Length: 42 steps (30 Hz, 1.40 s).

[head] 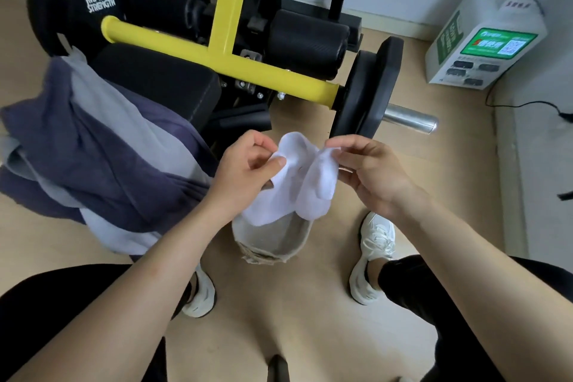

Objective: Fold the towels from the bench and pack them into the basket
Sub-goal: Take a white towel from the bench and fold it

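Observation:
A small white cloth (297, 186), bunched and hanging in two lobes, is held up between both hands over the floor. My left hand (248, 170) pinches its left upper edge between thumb and fingers. My right hand (369, 170) pinches its right upper corner with the fingertips. Directly below the cloth stands a beige woven basket (273, 245), its inside partly hidden by the cloth. On the black padded bench (161, 84) at the left lie dark blue and light grey towels (93, 158), draped loosely over its edge.
A yellow-framed weight machine (229, 28) with black plates (366, 93) and a steel bar end (412, 122) stands behind the basket. A white-and-green charging box (483, 40) sits against the right wall, its cable on the floor. My white shoes (372, 257) flank the basket.

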### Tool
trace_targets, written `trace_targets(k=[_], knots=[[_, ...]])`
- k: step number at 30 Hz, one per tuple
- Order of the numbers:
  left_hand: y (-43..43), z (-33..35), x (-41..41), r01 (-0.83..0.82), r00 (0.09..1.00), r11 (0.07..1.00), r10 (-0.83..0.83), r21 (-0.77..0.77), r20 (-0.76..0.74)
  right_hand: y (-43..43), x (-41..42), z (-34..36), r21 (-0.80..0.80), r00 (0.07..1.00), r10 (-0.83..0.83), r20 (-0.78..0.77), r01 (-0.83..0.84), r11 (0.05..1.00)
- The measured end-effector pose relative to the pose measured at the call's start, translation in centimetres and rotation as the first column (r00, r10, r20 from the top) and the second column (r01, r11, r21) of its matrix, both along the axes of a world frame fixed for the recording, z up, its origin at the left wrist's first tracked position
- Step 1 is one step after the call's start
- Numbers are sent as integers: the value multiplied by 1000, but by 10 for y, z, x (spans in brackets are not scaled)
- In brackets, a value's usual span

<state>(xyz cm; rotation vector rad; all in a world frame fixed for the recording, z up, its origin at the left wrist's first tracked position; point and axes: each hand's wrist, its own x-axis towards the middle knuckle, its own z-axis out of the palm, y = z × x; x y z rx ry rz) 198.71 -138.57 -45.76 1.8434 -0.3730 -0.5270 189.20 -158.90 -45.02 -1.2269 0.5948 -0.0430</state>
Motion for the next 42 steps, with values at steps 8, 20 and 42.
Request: trace_targets(k=[8, 20, 42], knots=[[-2, -5, -24, 25, 998, 994, -32, -110, -61, 20, 0, 2, -503, 990, 138, 41, -99, 858], [-6, -4, -32, 45, 995, 994, -36, -104, 88, 18, 6, 3, -817, 971, 240, 6, -134, 561], [20, 10, 2, 99, 943, 995, -97, 10, 318, 5, -4, -8, -771, 833, 501, -237, -475, 424]])
